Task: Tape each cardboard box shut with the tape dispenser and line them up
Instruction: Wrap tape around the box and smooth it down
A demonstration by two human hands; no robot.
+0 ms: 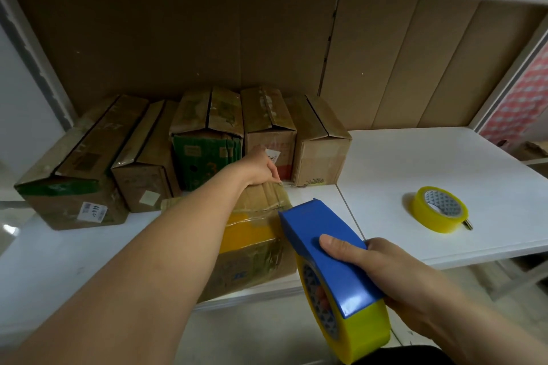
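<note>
From the head camera, one cardboard box (255,243) lies on the white shelf (444,175), close to its front edge. Its long side runs away from the person, toward the row of boxes (184,139) at the back. The left hand (261,169) reaches to the far end of the box, and its fingers (274,170) curl down over that end to hold it. The right hand (382,270) is nearer the person, at the box's near right corner. Its fingers wrap around the blue tape dispenser (332,270), thumb flat on top. The dispenser's front tip touches the box top, so the tape likely has to run along the box's long side. A spare tape roll (439,209) sits well to the right of the box, with bare shelf between them.
</note>
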